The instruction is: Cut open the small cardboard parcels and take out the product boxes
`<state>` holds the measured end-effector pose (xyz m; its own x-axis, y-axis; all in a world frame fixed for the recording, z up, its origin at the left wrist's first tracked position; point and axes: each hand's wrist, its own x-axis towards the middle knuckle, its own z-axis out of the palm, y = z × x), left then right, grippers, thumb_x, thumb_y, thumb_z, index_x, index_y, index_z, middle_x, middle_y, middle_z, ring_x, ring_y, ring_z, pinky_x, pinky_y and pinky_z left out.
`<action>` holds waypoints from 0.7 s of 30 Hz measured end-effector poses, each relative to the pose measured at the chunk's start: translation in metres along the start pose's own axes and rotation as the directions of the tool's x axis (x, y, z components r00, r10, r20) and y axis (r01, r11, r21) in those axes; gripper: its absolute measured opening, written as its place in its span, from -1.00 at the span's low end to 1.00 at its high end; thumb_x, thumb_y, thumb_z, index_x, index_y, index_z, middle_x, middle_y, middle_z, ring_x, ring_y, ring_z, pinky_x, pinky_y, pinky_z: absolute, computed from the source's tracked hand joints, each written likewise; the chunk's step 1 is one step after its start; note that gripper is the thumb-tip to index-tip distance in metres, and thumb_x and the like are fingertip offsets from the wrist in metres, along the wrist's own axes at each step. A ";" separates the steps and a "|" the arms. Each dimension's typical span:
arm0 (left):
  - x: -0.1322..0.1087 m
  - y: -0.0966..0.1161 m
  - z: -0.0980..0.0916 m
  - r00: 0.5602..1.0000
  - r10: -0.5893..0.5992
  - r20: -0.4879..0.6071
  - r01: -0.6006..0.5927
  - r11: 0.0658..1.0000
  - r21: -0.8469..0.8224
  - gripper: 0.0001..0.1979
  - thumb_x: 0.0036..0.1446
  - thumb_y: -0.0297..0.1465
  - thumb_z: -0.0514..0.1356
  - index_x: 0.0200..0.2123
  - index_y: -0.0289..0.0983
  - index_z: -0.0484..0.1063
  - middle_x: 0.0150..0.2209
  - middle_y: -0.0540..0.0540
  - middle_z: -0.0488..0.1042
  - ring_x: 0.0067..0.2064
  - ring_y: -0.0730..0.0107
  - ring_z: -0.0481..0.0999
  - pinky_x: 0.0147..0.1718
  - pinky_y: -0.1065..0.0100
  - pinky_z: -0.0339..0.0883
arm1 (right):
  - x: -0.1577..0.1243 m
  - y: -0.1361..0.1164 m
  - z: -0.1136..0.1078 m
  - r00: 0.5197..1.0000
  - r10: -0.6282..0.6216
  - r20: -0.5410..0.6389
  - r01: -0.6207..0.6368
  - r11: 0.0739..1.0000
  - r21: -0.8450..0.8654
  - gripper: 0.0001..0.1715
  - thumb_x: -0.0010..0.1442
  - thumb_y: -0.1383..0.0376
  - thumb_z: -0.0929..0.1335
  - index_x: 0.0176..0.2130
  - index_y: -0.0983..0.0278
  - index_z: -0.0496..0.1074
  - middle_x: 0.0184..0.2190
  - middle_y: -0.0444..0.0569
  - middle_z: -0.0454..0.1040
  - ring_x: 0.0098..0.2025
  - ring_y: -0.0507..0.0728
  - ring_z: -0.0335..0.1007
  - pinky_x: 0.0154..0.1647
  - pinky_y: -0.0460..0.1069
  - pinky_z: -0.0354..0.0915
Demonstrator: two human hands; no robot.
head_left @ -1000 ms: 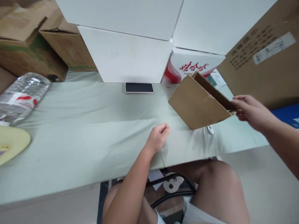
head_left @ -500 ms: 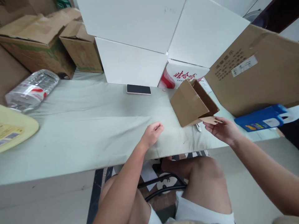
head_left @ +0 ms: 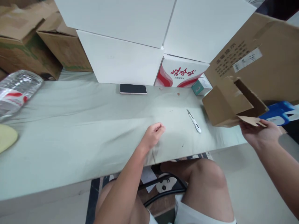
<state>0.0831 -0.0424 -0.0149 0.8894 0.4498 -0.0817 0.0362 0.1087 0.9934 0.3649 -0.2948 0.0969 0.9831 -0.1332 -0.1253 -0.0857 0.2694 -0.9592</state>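
Note:
My right hand (head_left: 261,135) grips a flap of a small brown cardboard box (head_left: 224,105) at the table's right side. The box is tilted, with its open side facing right. On the light green tablecloth (head_left: 88,133), my left hand (head_left: 154,134) rests near the front edge, fingers curled closed and no object showing in them. A white utility knife (head_left: 194,122) lies between that hand and the box, its blade end pointing away from me. Behind the box stands a small green-and-white box (head_left: 201,86).
A phone (head_left: 133,89) lies by the white boxes (head_left: 121,59) at the back. To the left are a clear plastic bottle (head_left: 18,90), a pale yellow container (head_left: 7,137) and cardboard boxes (head_left: 67,49). A blue bottle (head_left: 280,112) and a large carton (head_left: 263,74) are at right.
My right hand has moved the small cardboard box to the right, uncovering the utility knife and the green-and-white box. My left hand has stayed nearly in place. The view has shifted slightly.

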 end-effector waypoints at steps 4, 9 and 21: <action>0.009 -0.006 0.007 0.999 -0.028 0.016 0.028 0.999 0.023 -0.69 0.11 -0.11 0.08 -0.49 -0.22 0.23 -0.52 0.07 0.12 -0.41 0.42 0.14 -0.40 0.34 0.04 | 0.050 0.006 0.016 0.995 0.072 -0.072 -0.075 0.996 -0.043 -0.85 0.00 0.41 0.20 -0.44 0.25 0.33 -0.30 0.02 0.42 -0.30 0.05 0.44 -0.36 -0.09 0.44; 0.014 -0.012 0.009 0.998 -0.055 0.031 0.053 0.997 0.049 -0.66 0.13 -0.09 0.10 -0.49 -0.22 0.23 -0.55 0.07 0.11 -0.43 0.44 0.13 -0.42 0.37 0.03 | 0.095 0.013 0.042 0.991 0.067 -0.118 -0.073 0.996 -0.049 -0.80 0.14 0.41 0.14 -0.44 0.23 0.26 -0.35 -0.02 0.38 -0.31 0.03 0.40 -0.28 -0.08 0.42; 0.027 -0.014 0.008 0.993 -0.119 -0.003 0.119 0.992 0.039 -0.65 0.16 -0.08 0.08 -0.48 -0.21 0.20 -0.53 0.07 0.13 -0.43 0.43 0.11 -0.40 0.34 0.02 | 0.151 0.047 0.120 0.999 0.005 0.034 0.009 0.913 -0.408 -0.58 0.40 0.14 0.02 -0.45 0.21 0.10 -0.26 -0.06 0.39 -0.16 0.05 0.38 0.14 0.07 0.25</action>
<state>0.1100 -0.0384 -0.0304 0.8775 0.4360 -0.1996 0.1596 0.1270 0.9790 0.5288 -0.1874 0.0635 0.9876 -0.0992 -0.1213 -0.1349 -0.1445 -0.9803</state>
